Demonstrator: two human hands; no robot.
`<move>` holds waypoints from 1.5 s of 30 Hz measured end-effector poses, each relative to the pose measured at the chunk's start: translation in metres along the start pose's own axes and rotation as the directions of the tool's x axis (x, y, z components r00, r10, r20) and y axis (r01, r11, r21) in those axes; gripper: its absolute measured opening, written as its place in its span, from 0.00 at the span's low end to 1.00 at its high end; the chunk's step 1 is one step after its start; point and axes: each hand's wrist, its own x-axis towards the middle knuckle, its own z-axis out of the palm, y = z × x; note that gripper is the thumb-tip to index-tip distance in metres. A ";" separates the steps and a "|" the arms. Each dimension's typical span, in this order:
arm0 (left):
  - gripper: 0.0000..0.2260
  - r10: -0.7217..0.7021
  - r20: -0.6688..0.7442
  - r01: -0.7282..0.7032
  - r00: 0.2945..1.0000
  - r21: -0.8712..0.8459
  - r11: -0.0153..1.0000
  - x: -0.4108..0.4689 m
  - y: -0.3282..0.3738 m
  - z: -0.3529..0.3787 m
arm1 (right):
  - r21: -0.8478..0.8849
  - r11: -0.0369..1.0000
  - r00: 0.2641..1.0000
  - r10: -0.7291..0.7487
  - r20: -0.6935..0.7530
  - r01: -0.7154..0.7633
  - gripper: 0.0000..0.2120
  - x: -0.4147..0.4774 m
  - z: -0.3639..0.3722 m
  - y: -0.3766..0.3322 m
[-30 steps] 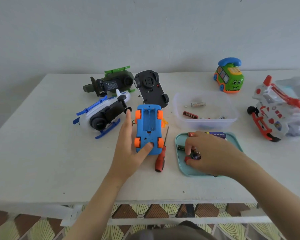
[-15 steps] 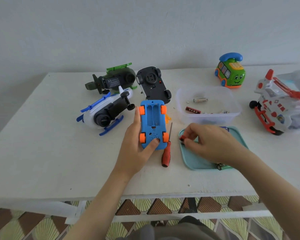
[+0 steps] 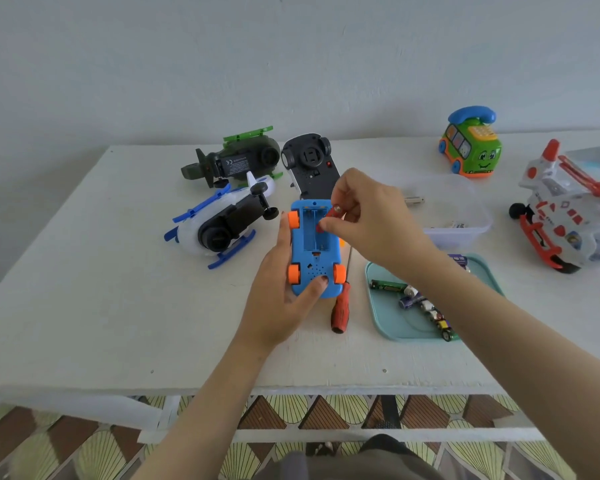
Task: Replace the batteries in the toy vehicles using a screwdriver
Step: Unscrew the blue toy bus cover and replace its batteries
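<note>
My right hand [image 3: 371,220] pinches a red battery [image 3: 331,216] over the bay at the 12 o'clock end of the blue car [image 3: 314,258], which my left hand [image 3: 278,299] grips; tilted or reversed, it may jam.

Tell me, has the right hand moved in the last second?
Yes. The right hand left the teal tray and went left and farther away, to the blue car and its open battery bay, pinching a red battery.
</note>
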 end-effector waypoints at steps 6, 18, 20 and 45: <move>0.37 0.011 0.004 -0.012 1.000 0.048 0.999 0.001 0.001 0.001 | -0.182 0.972 0.983 -0.166 -0.081 0.149 0.08 0.001 0.016 0.001; 0.37 -0.017 0.011 0.017 1.000 0.046 0.999 0.000 0.001 0.002 | -0.304 0.916 0.923 -0.329 -0.200 0.261 0.05 -0.006 0.028 0.017; 0.37 -0.018 0.018 0.017 1.000 0.042 0.999 -0.001 0.000 0.003 | -0.385 0.878 0.910 -0.374 -0.180 0.284 0.10 -0.006 0.028 0.021; 0.38 -0.028 -0.003 0.028 1.000 0.062 0.998 -0.002 -0.004 0.004 | -0.540 0.813 0.922 0.010 0.386 0.218 0.09 -0.047 -0.023 0.050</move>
